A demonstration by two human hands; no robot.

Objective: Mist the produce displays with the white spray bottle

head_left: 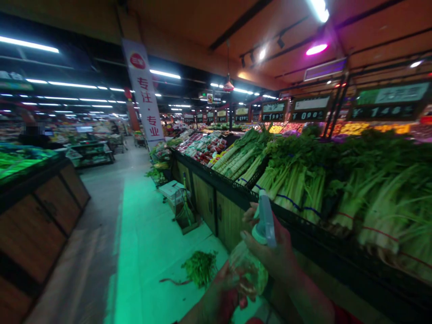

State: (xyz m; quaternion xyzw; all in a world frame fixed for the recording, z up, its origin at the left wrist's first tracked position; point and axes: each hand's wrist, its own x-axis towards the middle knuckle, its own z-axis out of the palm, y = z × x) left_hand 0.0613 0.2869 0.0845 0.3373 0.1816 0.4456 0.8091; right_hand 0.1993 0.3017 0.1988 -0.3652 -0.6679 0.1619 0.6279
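Observation:
I hold a clear spray bottle (248,265) with a pale trigger head (265,220) in front of a vegetable stand. My right hand (275,252) is wrapped round the neck and trigger head. My left hand (221,294) grips the bottle's clear body from below. The bottle sits just off the black front rail (303,229) of the stand, which is piled with bundled celery (303,180) and other leafy stalks.
A bunch of greens (200,267) lies on the floor by my feet. A white crate (173,191) and a bin stand against the wooden stand front. Another wooden display (37,211) borders the aisle on the left. A person stands far back left.

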